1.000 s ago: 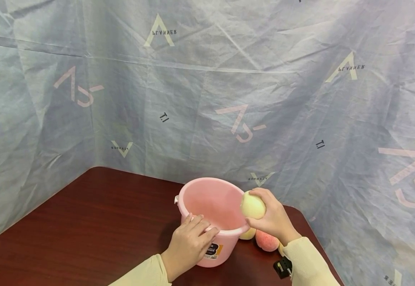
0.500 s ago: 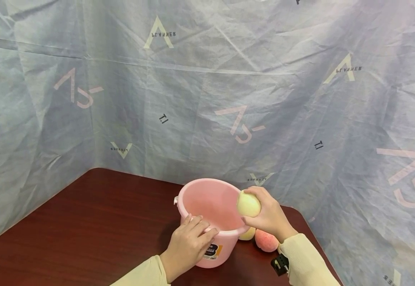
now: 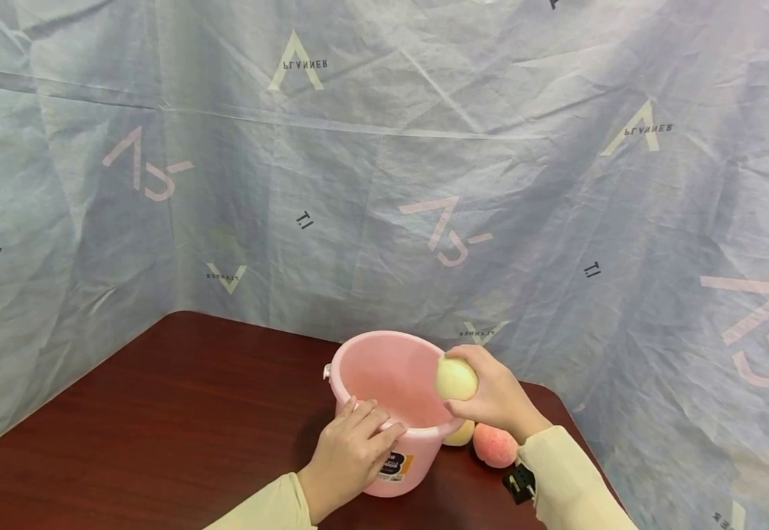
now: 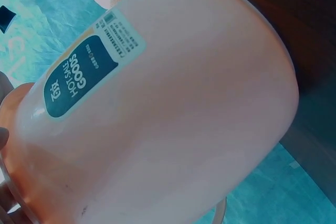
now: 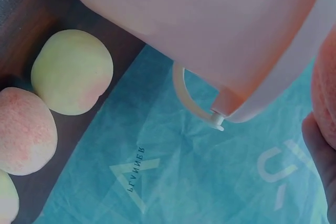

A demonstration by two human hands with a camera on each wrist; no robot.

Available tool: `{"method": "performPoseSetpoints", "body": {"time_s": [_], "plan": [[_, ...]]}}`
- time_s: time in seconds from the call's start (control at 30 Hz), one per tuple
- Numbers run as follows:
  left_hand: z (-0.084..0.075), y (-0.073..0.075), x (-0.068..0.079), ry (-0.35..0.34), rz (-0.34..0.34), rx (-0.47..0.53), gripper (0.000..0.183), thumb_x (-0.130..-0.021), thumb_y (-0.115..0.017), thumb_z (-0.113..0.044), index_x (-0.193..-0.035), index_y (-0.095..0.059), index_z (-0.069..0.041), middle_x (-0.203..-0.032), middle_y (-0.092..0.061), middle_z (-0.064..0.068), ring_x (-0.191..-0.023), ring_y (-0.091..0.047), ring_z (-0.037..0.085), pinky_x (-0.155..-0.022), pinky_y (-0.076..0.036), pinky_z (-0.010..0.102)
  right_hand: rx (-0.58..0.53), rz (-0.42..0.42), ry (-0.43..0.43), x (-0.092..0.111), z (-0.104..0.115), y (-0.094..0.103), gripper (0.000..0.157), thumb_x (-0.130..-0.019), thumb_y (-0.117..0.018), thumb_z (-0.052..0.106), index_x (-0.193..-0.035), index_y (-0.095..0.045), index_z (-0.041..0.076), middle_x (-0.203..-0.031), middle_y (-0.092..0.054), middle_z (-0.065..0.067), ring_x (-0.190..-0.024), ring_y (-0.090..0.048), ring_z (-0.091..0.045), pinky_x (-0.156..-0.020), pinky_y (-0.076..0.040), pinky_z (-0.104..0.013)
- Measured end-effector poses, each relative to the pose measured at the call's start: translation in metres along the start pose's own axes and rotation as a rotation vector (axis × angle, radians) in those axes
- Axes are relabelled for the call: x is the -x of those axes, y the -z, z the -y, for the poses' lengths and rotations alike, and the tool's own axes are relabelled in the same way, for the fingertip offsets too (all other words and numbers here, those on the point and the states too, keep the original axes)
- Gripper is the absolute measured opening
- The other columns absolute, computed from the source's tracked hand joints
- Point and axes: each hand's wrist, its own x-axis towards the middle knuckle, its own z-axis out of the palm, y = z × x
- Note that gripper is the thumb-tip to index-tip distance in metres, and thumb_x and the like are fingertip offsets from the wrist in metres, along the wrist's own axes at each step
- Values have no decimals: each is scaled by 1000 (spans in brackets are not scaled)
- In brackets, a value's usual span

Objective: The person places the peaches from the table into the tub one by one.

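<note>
A pink bucket [image 3: 427,453] stands on the table, its label facing me. My left hand [image 3: 351,453] grips the near rim, fingers lying over the edge. In the left wrist view the bucket's wall [image 4: 173,98] fills most of the picture, with fingertips at the left edge. My right hand [image 3: 499,390] holds a pale yellow peach [image 3: 456,379] at the bucket's right rim, fingers and thumb round it. The right wrist view shows this peach's reddish side [image 5: 326,87]. Below that hand, a pale peach [image 3: 460,433] and a red peach [image 3: 495,445] lie beside the bucket.
In the right wrist view, another pale peach [image 5: 7,200] lies past the red one. The bucket's handle [image 5: 185,95] hangs down its side. A dark red-brown table [image 3: 192,412] meets a printed grey-blue cloth [image 3: 358,162] behind and at both sides.
My right hand has shifted slightly left with the peach, further over the bucket's right rim. The left hand and the bucket stay in place.
</note>
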Motion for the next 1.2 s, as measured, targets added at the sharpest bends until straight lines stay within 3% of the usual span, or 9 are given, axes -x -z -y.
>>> {"method": "performPoseSetpoints", "body": {"time_s": [0.57,1.2], "plan": [[0,2,0,-3,3,-5,40,-102,-33,-22,-91,-71,-20,-87,-63,-2,-88,-64,20,-77,-55,45,50,296,-57,-29,15,2,57,-62,-76,24,-116,-63,14,-108,-61,-5,-76,-56,-13,-63,-48,-30],[-1,2,1,8,11,0,39,-101,-33,-20,-93,-71,-20,-89,-63,-2,-89,-63,21,-79,-54,45,60,423,-22,-52,27,-5,60,-61,-78,24,-118,-63,10,-103,-60,-9,-77,-57,-16,-65,-48,-31]]}}
